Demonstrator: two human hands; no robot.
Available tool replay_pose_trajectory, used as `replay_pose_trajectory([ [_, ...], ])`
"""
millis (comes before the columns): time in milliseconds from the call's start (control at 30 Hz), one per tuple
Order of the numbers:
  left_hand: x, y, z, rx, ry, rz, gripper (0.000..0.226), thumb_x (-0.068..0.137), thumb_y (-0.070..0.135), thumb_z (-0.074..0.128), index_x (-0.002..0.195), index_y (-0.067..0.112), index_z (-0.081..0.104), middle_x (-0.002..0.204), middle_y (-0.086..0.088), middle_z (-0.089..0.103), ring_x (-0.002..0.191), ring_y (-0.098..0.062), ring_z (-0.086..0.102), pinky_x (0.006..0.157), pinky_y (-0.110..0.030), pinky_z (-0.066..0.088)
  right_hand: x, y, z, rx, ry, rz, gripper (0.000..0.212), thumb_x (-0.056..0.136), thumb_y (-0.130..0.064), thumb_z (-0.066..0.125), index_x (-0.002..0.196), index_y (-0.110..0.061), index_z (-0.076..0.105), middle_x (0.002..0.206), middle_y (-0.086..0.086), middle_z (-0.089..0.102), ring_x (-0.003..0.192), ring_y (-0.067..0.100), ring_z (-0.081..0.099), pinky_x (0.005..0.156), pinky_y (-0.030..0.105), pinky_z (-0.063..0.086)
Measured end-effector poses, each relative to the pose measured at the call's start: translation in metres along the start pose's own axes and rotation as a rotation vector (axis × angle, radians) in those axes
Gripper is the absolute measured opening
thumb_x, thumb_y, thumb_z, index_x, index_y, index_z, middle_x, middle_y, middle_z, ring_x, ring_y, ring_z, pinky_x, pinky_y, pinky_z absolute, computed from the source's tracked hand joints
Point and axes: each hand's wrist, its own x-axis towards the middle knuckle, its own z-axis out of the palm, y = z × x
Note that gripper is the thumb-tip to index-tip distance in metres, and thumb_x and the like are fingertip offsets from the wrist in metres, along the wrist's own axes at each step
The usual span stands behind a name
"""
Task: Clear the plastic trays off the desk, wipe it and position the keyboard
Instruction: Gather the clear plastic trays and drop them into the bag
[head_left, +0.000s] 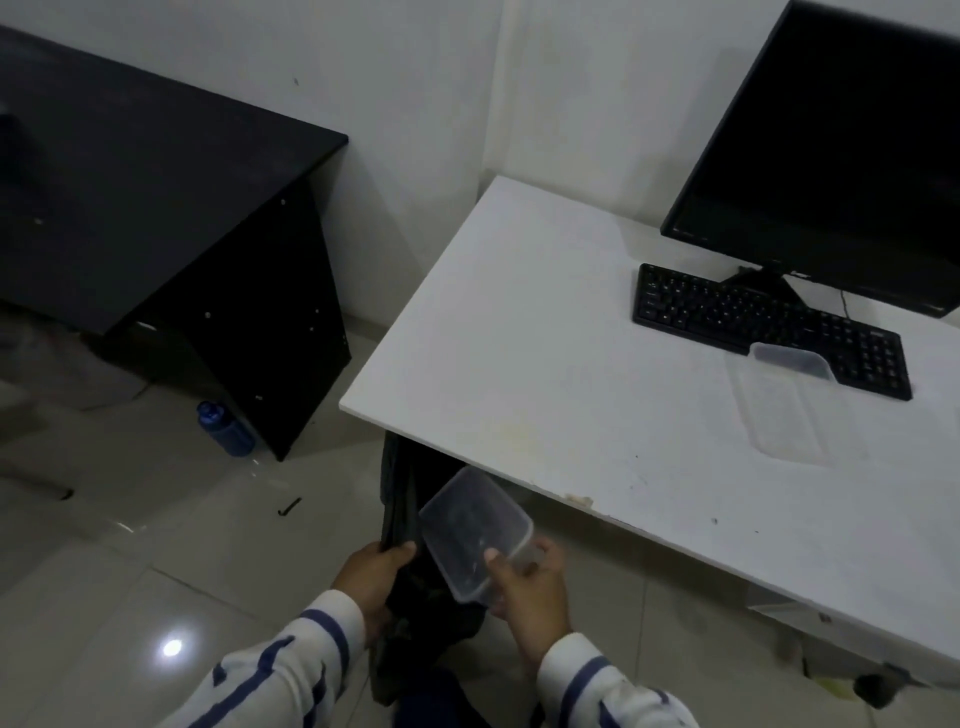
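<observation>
1. 2 clear trays in play: 1 plastic tray (475, 532) off the white desk (519, 364) already, below and in front of its near-left corner; 1 more tray (784, 405) lying on the desktop, its far end propped on the keyboard (769, 327).
2. Right hand (530, 597) pinching the held tray's near short end, thumb on the rim, fingers curled underneath. Left hand (371, 569) closed on the rim of a black bag (400, 499) hanging just under the desk's near edge, fingers pressed together on the fabric.
3. Probably the drop-in step. Best done by pulling the bag mouth wider with the left hand, tipping the tray's far end downward, and letting go only once most of it sits inside the opening.
4. Worth watching: the desk's underside edge right above the tray; lifting risks a knock, so a low, forward slide looks safer.
5. Open floor to the left of the desk, toward the black table (156, 208); blue bottle (226, 428) lying by that table's leg, well apart from the bag.
6. Keyboard near the desk's far right, partly under the monitor (831, 156) stand, not yet positioned; wiping not yet possible there.
</observation>
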Motion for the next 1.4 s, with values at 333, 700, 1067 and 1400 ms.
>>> replay_pose_trajectory([
  [333, -0.052, 0.031, 0.004, -0.200, -0.143, -0.019, 0.035, 0.084, 0.002, 0.045, 0.115, -0.002, 0.060, 0.104, -0.025, 0.067, 0.081, -0.034, 0.065, 0.059, -0.035, 0.055, 0.009, 0.004, 0.030, -0.551, -0.474, -0.138, 0.070, 0.093, -0.049, 0.044, 0.149, -0.034, 0.005, 0.149, -0.002, 0.034, 0.136, 0.022, 0.037, 0.108, 0.032, 0.033],
  [700, -0.023, 0.033, -0.026, -0.087, 0.172, 0.026, 0.030, 0.086, 0.001, 0.043, 0.115, 0.002, 0.053, 0.109, -0.022, 0.060, 0.092, -0.040, 0.059, 0.062, -0.043, 0.053, 0.002, 0.004, -0.012, -1.866, -0.544, -0.288, 0.039, 0.089, -0.025, 0.048, 0.126, -0.011, 0.053, 0.129, 0.015, 0.051, 0.124, 0.034, 0.039, 0.110, 0.051, 0.019],
  [1067, -0.014, 0.033, -0.024, 0.332, 0.327, 0.087, 0.054, 0.080, -0.003, 0.054, 0.132, 0.006, 0.040, 0.121, -0.022, 0.053, 0.099, -0.038, 0.056, 0.084, -0.047, 0.053, -0.019, -0.010, -0.025, -1.805, -0.398, -0.393, 0.036, 0.090, -0.024, 0.048, 0.123, -0.012, 0.052, 0.129, 0.015, 0.048, 0.121, 0.033, 0.039, 0.106, 0.045, 0.021],
  [1400, -0.042, 0.056, 0.019, 0.818, 0.400, 0.451, 0.065, 0.080, 0.015, 0.058, 0.140, 0.022, 0.033, 0.143, -0.012, 0.035, 0.128, -0.035, 0.036, 0.104, -0.044, 0.036, -0.025, -0.032, -0.039, -1.631, -0.327, -0.432, 0.034, 0.088, -0.022, 0.046, 0.120, -0.012, 0.052, 0.123, 0.014, 0.052, 0.115, 0.033, 0.046, 0.103, 0.044, 0.026],
])
